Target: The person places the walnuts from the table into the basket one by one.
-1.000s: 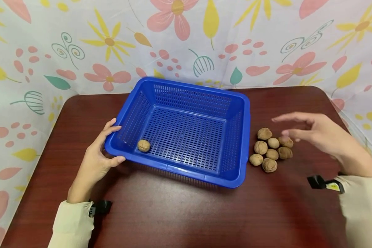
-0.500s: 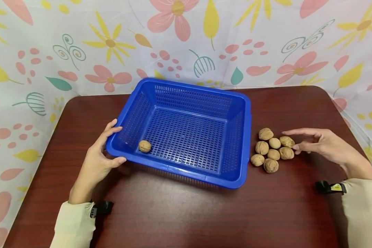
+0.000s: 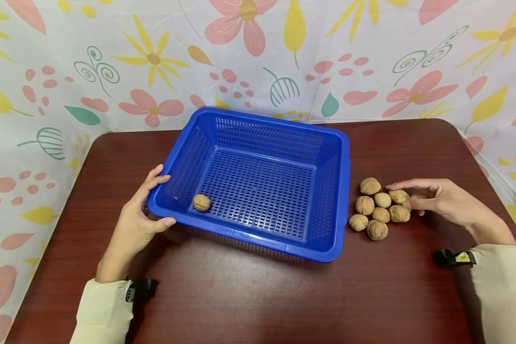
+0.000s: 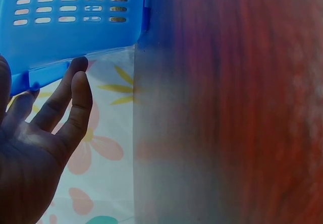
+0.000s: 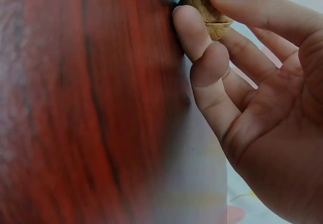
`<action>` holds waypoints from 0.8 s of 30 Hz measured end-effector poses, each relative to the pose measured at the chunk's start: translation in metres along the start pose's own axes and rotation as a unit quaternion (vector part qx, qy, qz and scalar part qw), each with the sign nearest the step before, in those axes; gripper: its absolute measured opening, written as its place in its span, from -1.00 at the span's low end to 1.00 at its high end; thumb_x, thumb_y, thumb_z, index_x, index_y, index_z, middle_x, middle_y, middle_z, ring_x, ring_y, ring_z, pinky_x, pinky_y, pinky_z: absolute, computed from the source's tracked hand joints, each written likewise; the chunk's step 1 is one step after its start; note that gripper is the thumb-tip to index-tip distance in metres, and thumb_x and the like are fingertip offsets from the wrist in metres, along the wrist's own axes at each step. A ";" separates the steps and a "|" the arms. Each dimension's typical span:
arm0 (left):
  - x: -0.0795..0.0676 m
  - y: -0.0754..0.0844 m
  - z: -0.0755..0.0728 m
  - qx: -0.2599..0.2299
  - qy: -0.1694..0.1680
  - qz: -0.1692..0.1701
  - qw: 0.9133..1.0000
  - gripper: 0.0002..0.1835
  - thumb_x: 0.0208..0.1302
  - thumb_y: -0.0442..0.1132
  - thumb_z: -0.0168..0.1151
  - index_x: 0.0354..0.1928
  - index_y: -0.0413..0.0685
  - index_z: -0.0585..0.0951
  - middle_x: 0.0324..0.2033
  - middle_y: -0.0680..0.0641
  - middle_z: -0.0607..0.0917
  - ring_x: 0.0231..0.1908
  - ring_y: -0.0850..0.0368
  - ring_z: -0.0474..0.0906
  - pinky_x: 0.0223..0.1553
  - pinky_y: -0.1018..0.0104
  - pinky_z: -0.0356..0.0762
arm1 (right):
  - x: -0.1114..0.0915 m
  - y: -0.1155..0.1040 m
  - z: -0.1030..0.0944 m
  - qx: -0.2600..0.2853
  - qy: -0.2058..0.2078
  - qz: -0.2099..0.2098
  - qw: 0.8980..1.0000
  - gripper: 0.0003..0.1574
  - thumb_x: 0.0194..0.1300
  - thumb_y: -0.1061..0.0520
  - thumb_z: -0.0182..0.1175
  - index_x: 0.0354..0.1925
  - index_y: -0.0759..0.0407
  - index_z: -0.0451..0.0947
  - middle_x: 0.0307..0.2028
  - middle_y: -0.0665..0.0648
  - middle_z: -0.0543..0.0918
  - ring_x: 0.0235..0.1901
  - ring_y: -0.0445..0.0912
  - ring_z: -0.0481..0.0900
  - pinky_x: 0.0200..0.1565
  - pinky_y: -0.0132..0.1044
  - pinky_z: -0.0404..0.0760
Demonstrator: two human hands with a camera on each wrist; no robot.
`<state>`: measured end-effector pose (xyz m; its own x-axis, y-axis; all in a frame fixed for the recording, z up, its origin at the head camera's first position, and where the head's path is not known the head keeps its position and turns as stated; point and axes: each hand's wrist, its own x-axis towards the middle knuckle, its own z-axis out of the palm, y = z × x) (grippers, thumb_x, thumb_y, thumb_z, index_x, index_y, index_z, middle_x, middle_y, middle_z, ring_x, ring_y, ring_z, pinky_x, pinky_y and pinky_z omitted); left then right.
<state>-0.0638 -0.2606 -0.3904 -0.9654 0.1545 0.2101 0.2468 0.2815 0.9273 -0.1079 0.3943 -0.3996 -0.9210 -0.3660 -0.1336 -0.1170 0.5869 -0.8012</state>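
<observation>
A blue perforated plastic basket point(image 3: 258, 240) sits on the table with one walnut point(image 3: 201, 202) inside, at its near left corner. My left hand point(image 3: 131, 227) grips the basket's left end, thumb at the front rim and fingers along the side. In the left wrist view, fingertips meet the underside of the blue rim point(image 4: 48, 75). Right of the basket lies a cluster of several walnuts point(image 3: 381, 215). My right hand point(image 3: 451, 203) pinches the walnut point(image 3: 399, 196) at the cluster's right side between thumb and fingers. The right wrist view shows this walnut point(image 5: 217, 19) at the fingertips.
The dark red-brown wooden table point(image 3: 249, 301) extends in front of the basket. A white cloth point(image 3: 258, 62) with flower and leaf prints hangs behind the table and at both sides. Black bands point(image 3: 142, 290) sit on both wrists.
My right hand has come down from above the walnuts and its fingers have closed round the right-hand one. My left hand and the basket have stayed in place.
</observation>
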 end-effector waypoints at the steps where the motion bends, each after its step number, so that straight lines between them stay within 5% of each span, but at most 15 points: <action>1: 0.000 0.000 0.000 0.003 0.000 -0.001 1.000 -0.10 0.01 -0.55 0.59 0.45 -0.20 0.45 0.63 -0.02 0.21 0.36 0.30 0.38 0.11 0.61 0.56 | 0.000 -0.001 0.000 -0.001 0.003 0.000 1.000 -0.50 0.37 0.42 0.28 0.25 0.26 0.61 -0.32 -0.09 0.76 -0.49 -0.09 0.60 -0.44 -0.26 0.61; 11: 0.000 0.001 0.000 -0.006 -0.001 -0.006 1.000 -0.10 0.01 -0.55 0.59 0.45 -0.20 0.45 0.63 -0.02 0.20 0.37 0.29 0.37 0.14 0.60 0.55 | 0.003 -0.042 -0.015 -0.016 0.026 -0.030 0.999 -0.52 0.41 0.46 0.21 0.26 0.30 0.60 -0.23 0.00 0.78 -0.36 -0.13 0.67 -0.37 -0.30 0.65; 17: 0.000 0.001 0.000 -0.015 0.000 -0.004 1.000 -0.10 0.00 -0.57 0.58 0.45 -0.22 0.45 0.63 -0.03 0.20 0.36 0.28 0.39 0.13 0.60 0.56 | 0.021 -0.102 -0.016 -0.037 0.024 -0.065 0.997 -0.51 0.42 0.43 0.24 0.27 0.23 0.62 -0.02 -0.09 0.79 -0.33 -0.14 0.74 -0.31 -0.39 0.67; 24: 0.000 0.001 0.001 -0.025 0.004 0.002 1.000 -0.10 -0.01 -0.59 0.58 0.44 -0.25 0.45 0.63 -0.10 0.20 0.41 0.27 0.35 0.16 0.59 0.54 | 0.052 -0.180 -0.002 -0.041 -0.025 -0.093 0.995 -0.48 0.42 0.33 0.31 0.29 0.04 0.65 -0.06 -0.02 0.83 -0.24 -0.12 0.82 -0.23 -0.40 0.70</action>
<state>-0.0638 -0.2595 -0.3893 -0.9652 0.1475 0.2160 0.2463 0.2340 0.9405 -0.1354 0.2708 -0.2615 -0.8615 -0.5075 -0.0187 -0.3149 0.5627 -0.7644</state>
